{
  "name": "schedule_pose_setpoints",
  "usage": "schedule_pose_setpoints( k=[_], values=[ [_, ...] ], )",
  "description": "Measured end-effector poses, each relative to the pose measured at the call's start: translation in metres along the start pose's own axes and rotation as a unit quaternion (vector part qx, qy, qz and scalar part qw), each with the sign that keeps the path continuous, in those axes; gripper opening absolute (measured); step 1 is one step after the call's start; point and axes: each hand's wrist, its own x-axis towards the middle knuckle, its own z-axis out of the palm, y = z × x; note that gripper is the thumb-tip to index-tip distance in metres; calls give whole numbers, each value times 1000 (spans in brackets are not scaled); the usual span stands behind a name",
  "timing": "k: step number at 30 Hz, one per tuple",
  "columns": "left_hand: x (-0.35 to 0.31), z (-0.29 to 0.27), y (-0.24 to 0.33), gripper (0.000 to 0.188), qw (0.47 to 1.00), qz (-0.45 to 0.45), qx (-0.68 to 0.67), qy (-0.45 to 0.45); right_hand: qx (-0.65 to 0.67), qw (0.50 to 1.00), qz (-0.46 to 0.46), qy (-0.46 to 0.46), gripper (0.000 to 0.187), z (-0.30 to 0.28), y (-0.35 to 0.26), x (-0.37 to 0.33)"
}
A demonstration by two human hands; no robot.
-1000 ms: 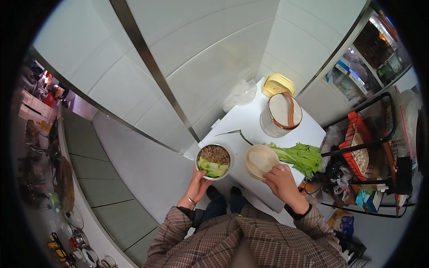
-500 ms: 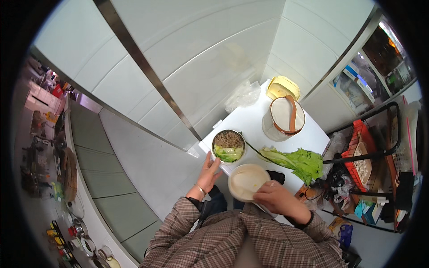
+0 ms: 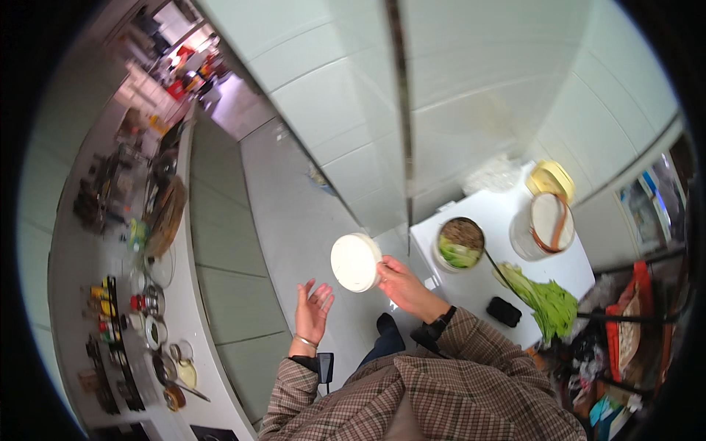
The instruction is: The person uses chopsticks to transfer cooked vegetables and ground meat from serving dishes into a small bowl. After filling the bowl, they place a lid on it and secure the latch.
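My right hand (image 3: pixel 408 289) grips a round cream-coloured bowl (image 3: pixel 354 263) by its right side, out over the floor left of the white table (image 3: pixel 471 294). Left of and below the bowl, my left hand (image 3: pixel 314 316) is raised with its fingers spread, touching nothing. On the table stands a round container (image 3: pixel 460 244) with brown crumbly food and pale green leaf pieces in it. Green lettuce leaves (image 3: pixel 544 298) lie to its right. A thin dark stick-like thing (image 3: pixel 494 266) runs between container and lettuce. Near the table's front lies a small black object (image 3: pixel 504 312).
A pale pail with a brown strap (image 3: pixel 543 226), a yellow tub (image 3: pixel 550 178) and a clear plastic bag (image 3: pixel 493 174) stand at the table's back. Left is a long counter (image 3: pixel 193 323) with pots and jars. A loaded rack with a red basket (image 3: pixel 631 323) is at right.
My right hand has carried the bowl left, off the table side, and tilted it. My left hand has drawn away from the food container. The view has swung left.
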Motion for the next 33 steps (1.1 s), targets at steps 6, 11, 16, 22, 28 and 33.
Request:
schedule_pose_setpoints(
  k=[6,11,16,22,28,33],
  values=[
    [10,18,5,64,992,-56,-66,-95,82,996,37,-23,26,1,19,16],
    [-1,40,12,48,978,-5,-137,-158,75,995,69,-16,31,5,11,5],
    [-3,61,6,43,976,4,-122,-180,-151,988,-15,20,34,4,0,-4],
    [-16,88,0,44,988,-27,-85,-125,-59,993,21,103,50,7,-15,-26],
    [-27,137,0,44,970,-62,-77,-220,-304,937,-124,116,70,8,-71,-62],
    [-11,206,-21,42,965,-40,133,-224,-394,856,-253,220,69,-20,-113,-108]
  ],
)
